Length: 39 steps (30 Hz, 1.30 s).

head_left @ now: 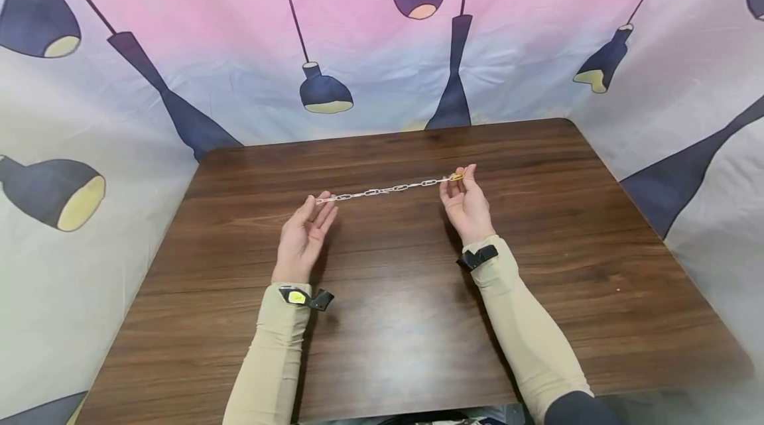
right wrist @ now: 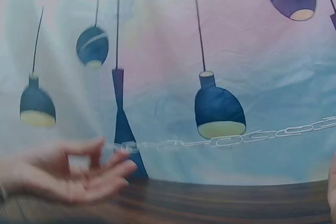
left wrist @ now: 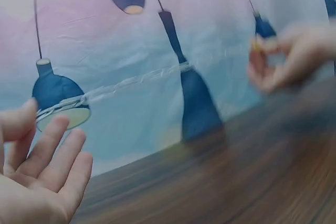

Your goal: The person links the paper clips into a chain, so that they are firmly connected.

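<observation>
A chain of linked silver paper clips is stretched above the table between the two hands. Its left end is pinched between the thumb and forefinger of the left hand, whose other fingers spread loosely in the left wrist view. At the other end, the right hand pinches a yellow paper clip with thumb and fingertips. From the right wrist, the separate clip loops show clearly, rising slightly toward the right edge. Only a sliver of the right hand appears there.
A dark brown wooden table lies under both arms. Behind it and along its sides hangs a cloth printed with lamps. Each sleeved forearm wears a black wrist strap, such as the right strap.
</observation>
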Tool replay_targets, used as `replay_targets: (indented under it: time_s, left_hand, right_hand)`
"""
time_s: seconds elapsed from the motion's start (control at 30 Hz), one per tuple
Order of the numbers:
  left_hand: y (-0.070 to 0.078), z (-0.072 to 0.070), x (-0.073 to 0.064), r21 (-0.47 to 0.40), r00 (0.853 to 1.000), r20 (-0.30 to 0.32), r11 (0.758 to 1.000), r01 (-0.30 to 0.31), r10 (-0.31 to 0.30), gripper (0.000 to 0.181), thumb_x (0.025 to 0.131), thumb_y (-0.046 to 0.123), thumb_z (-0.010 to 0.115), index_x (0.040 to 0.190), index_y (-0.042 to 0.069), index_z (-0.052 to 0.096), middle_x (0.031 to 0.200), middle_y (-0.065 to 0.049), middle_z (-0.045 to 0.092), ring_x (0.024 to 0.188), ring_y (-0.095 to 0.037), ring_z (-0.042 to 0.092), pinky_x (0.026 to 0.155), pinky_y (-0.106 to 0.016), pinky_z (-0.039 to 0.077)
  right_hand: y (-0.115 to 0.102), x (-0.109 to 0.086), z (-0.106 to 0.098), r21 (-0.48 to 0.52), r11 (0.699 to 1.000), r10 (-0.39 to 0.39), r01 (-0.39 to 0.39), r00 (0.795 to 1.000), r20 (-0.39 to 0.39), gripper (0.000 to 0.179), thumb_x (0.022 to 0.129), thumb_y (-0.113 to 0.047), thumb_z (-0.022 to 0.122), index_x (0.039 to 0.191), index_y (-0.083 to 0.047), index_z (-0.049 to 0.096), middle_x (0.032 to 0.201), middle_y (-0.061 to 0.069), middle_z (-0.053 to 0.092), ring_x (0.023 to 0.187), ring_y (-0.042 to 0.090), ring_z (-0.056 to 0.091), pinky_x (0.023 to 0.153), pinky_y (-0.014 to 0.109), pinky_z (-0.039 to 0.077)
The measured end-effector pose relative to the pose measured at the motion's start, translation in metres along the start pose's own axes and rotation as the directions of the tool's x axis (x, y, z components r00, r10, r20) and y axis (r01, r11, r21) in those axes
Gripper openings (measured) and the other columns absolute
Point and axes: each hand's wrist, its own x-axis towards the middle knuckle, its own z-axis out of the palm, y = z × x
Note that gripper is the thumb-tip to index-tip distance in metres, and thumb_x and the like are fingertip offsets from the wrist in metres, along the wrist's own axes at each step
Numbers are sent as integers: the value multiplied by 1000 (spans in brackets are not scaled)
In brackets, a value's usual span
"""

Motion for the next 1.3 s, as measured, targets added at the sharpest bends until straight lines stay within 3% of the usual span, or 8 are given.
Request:
replay_targets:
  time_s: [0.13,0.3,0.47,0.7,0.9,1.03,1.17,1.3]
  left_hand:
    - [-6,4,6,-254,993,-62,964,80,-98,19,97,17,59,92,-1,63,92,-13,69,96,-25,67,103,-40,43]
    - [-9,8,10,-290,983,-168,957,23,-75,26,95,23,61,77,4,59,69,-6,59,73,-18,62,85,-34,52]
    - [-15,9,9,-356,979,-198,934,-21,-54,18,97,18,57,87,4,57,67,-6,54,70,-19,56,87,-32,51]
    - [-19,17,12,-376,988,-138,926,7,-64,12,97,1,50,107,-3,57,88,-14,54,86,-22,56,100,-34,45]
    - [-25,26,15,-254,997,-76,967,-9,-11,9,98,7,52,105,3,56,88,-12,64,85,-24,65,82,-33,54]
    - [-32,38,15,7,999,18,1000,-29,29,13,100,8,50,110,5,57,89,-10,65,79,-21,66,74,-29,55]
    - [-38,51,11,226,995,69,970,-85,71,18,97,-3,53,111,-1,64,86,-12,67,73,-19,67,72,-28,56]
    - [-42,62,7,379,990,92,915,-137,110,25,93,-6,59,117,-6,62,88,-15,71,76,-22,71,74,-34,58]
  right_hand:
    - [5,2,-1,32,999,44,-43,999,-21,15,94,-25,56,103,-13,59,85,0,54,74,14,53,75,28,50]
    - [8,1,-2,-42,998,43,-44,999,-21,34,99,-16,48,132,-10,48,86,2,49,78,13,49,84,29,49]
    - [5,-4,-4,-45,998,44,-44,999,-4,50,101,-11,41,149,-9,30,91,4,45,82,13,48,93,29,48]
    - [-4,-5,-2,-24,999,-37,37,999,-5,14,100,-7,46,113,-8,45,82,8,51,69,17,56,75,28,55]
    - [-9,0,5,-223,973,-50,61,997,54,12,96,-10,56,105,-3,53,88,7,54,64,11,53,64,20,51]
    - [-4,-3,10,-521,847,-21,107,985,169,20,97,-2,54,115,5,58,97,8,58,78,13,59,79,23,54]
    - [10,-12,16,-753,587,1,296,930,367,30,93,6,59,123,13,56,95,11,66,84,16,68,87,33,53]
    - [27,-19,24,-785,370,31,496,838,544,30,88,6,66,117,11,59,96,25,66,82,19,71,84,37,55]
